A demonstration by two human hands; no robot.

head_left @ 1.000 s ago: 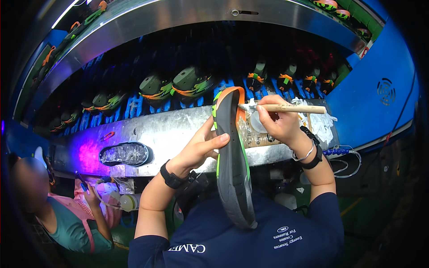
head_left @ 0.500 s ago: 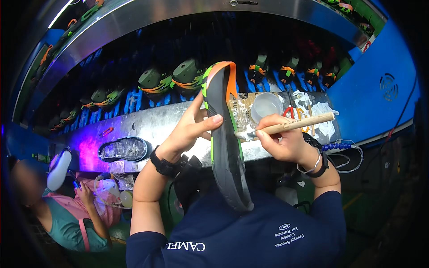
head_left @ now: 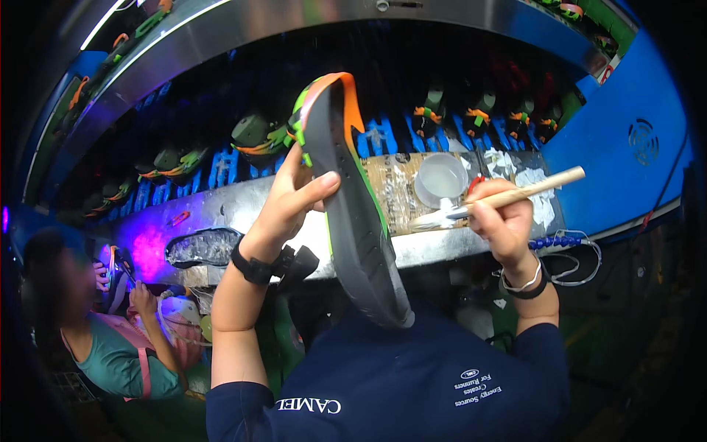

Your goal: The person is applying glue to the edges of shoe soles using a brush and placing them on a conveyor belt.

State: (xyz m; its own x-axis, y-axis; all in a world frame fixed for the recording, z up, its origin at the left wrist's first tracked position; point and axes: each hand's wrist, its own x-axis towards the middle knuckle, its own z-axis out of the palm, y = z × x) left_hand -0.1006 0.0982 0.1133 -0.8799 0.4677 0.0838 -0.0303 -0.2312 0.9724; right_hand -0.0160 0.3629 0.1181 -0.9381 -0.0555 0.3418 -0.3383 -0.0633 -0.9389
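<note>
Left hand (head_left: 293,197) grips, thumb extended; right hand (head_left: 504,219) pinches.

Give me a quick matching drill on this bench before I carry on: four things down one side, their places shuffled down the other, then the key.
Things
1. brush
2. round tub
3. long shoe part
4. dark sole

Places
A. held in the left hand
B. lying on the left part of the metal bench
C. held in the right hand
D. standing on the brown sheet

Pairs: 1-C, 2-D, 3-A, 4-B
</note>
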